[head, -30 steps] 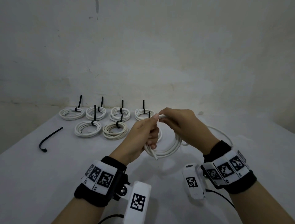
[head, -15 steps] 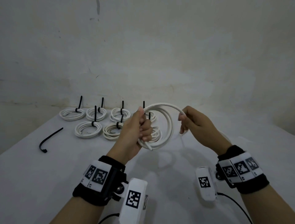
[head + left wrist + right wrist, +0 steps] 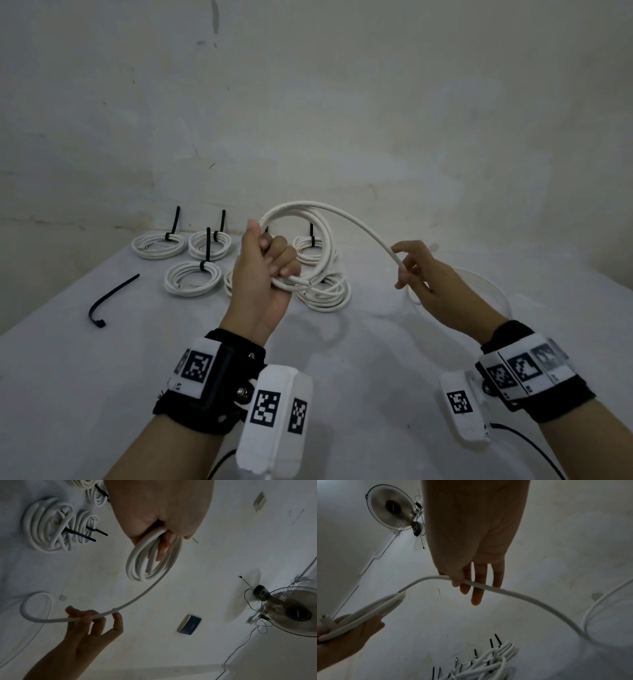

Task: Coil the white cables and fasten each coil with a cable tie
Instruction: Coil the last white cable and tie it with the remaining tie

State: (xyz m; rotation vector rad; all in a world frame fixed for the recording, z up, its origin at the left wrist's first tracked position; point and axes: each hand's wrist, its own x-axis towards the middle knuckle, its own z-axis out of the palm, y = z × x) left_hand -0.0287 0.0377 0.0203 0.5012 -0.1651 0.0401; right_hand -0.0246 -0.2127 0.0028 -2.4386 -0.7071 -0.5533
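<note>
My left hand (image 3: 270,263) grips a part-wound coil of white cable (image 3: 318,240) upright above the table, fingers curled round its lower side; the left wrist view shows the same coil (image 3: 150,563) in the fist. From the coil's top a free length of cable (image 3: 363,229) arcs right to my right hand (image 3: 411,270), which pinches it between thumb and forefinger, other fingers loose (image 3: 477,588). Beyond that hand the slack cable (image 3: 493,284) loops on the table. A loose black cable tie (image 3: 109,301) lies at the left.
Several finished white coils with black ties lie in two rows at the back of the white table (image 3: 342,359), for example one coil (image 3: 191,277) at the left and another (image 3: 325,291) behind my left hand. A wall rises right behind them.
My hands have parted: the right hand has slid out to the right along the cable, drawing a longer free arc. The left hand has lifted the coil a little higher.
</note>
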